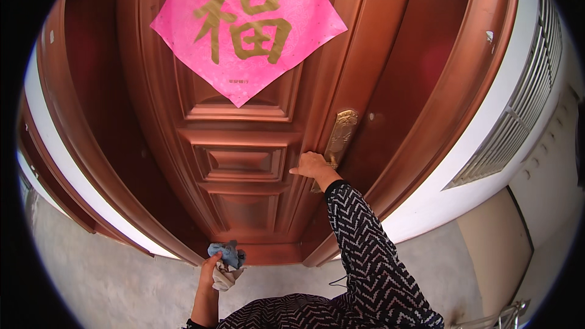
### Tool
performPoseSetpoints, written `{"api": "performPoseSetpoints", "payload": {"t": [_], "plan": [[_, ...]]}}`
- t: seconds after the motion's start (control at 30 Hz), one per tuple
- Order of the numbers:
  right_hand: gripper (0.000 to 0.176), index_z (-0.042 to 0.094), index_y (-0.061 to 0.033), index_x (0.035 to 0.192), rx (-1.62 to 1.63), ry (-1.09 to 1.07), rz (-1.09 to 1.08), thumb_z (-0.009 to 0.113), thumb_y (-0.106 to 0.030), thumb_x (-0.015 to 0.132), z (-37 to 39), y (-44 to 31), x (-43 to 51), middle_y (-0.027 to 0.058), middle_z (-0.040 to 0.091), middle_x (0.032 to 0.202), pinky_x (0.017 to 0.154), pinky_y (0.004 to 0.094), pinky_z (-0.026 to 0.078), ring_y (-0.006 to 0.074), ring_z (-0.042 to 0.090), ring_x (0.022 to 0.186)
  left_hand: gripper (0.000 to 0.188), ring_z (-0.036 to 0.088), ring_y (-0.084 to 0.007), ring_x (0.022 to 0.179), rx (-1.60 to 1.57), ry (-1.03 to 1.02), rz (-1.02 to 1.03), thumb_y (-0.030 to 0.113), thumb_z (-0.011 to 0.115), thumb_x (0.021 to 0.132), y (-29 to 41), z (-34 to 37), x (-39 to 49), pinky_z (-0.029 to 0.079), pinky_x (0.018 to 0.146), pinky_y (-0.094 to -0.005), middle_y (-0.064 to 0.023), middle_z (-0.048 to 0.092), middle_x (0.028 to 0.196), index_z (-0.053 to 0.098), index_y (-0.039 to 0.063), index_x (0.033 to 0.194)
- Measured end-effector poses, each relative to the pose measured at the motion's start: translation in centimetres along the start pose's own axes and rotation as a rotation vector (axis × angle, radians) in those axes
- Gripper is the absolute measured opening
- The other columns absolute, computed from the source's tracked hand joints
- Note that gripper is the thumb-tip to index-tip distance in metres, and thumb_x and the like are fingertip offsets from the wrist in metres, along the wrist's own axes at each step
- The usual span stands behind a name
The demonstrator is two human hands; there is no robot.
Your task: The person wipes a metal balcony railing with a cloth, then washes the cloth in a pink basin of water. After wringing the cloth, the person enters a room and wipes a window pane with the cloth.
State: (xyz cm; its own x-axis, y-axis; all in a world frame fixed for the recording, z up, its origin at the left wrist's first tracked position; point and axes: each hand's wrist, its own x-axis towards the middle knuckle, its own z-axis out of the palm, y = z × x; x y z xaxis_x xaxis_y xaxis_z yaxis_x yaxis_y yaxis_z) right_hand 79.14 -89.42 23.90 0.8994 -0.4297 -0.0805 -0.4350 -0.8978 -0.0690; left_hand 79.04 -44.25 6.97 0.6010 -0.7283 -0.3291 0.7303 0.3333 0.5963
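My right hand [311,165] is curled at the lever handle of a reddish-brown panelled door [244,162], in front of an ornate brass door plate [342,135]. The hand covers most of the lever, and its thumb points left. Low at the left, my left hand [210,268] holds a crumpled blue-grey cloth [233,256] and a whitish cloth [225,278] just below it. A pink diamond-shaped paper [247,23] with a large gold character is fixed to the upper part of the door. The door looks closed in its frame.
The wide door frame [450,100] curves along the right, with a metal window grille [525,105] in the white wall beyond. A door sill [274,254] and grey floor [123,283] lie below. Metal tubing [509,315] stands at the lower right, and a beige panel [496,237] above it.
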Motion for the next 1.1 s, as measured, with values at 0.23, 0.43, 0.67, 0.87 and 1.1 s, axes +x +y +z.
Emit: {"api": "performPoseSetpoints", "payload": {"t": [0.23,0.43,0.67,0.87,1.1], "plan": [[0.041,0.073,-0.0035,0.100,-0.069,-0.019,0.088,0.065,-0.040,0.083,1.1,-1.3,0.4,0.0175,0.069,0.106,0.087,0.0411,0.053,0.0326,0.065,0.105,0.052,0.064,-0.0348,0.100,-0.007,0.120,-0.157,0.029,0.058,0.088,0.2,0.1,1.0,0.054,0.085,-0.0526,-0.0205,0.063,0.113,0.050,-0.003,0.127],[0.027,0.074,-0.0064,0.102,-0.165,-0.040,0.132,0.057,-0.020,0.085,2.5,-1.7,1.5,0.0137,0.070,0.109,0.088,0.0391,0.053,0.0293,0.066,0.104,0.045,0.066,-0.0289,0.081,0.070,0.116,-0.090,0.030,0.061,0.087,1.1,3.6,1.2,0.057,0.073,-0.0408,-0.0158,0.067,0.094,0.057,-0.005,0.115],[0.027,0.072,-0.0095,0.110,-0.373,-0.229,0.144,0.058,-0.019,0.088,5.4,-1.1,3.2,0.0074,0.070,0.112,0.079,0.0361,0.056,0.0252,0.069,0.099,0.028,0.060,-0.0164,0.061,0.172,0.157,-0.074,0.029,0.062,0.089,2.9,6.0,2.5,0.050,0.053,-0.0299,-0.0064,0.062,0.071,0.064,0.001,0.090],[0.026,0.073,-0.0104,0.108,-0.403,-0.236,0.167,0.058,-0.018,0.089,6.0,-1.1,4.4,0.0074,0.071,0.111,0.077,0.0367,0.057,0.0242,0.069,0.100,0.037,0.067,-0.0243,0.090,0.155,0.159,-0.128,0.024,0.063,0.089,2.5,1.6,5.6,0.054,0.080,-0.0355,-0.0157,0.067,0.102,0.060,-0.007,0.110],[0.023,0.074,-0.0122,0.105,-0.439,-0.201,0.192,0.059,-0.019,0.088,5.0,-1.7,5.2,0.0070,0.071,0.109,0.082,0.0366,0.056,0.0242,0.068,0.102,0.028,0.057,-0.0188,0.061,0.069,0.212,-0.056,0.027,0.064,0.088,3.5,0.9,4.0,0.057,0.060,-0.0402,-0.0060,0.058,0.073,0.060,0.001,0.097]]}}
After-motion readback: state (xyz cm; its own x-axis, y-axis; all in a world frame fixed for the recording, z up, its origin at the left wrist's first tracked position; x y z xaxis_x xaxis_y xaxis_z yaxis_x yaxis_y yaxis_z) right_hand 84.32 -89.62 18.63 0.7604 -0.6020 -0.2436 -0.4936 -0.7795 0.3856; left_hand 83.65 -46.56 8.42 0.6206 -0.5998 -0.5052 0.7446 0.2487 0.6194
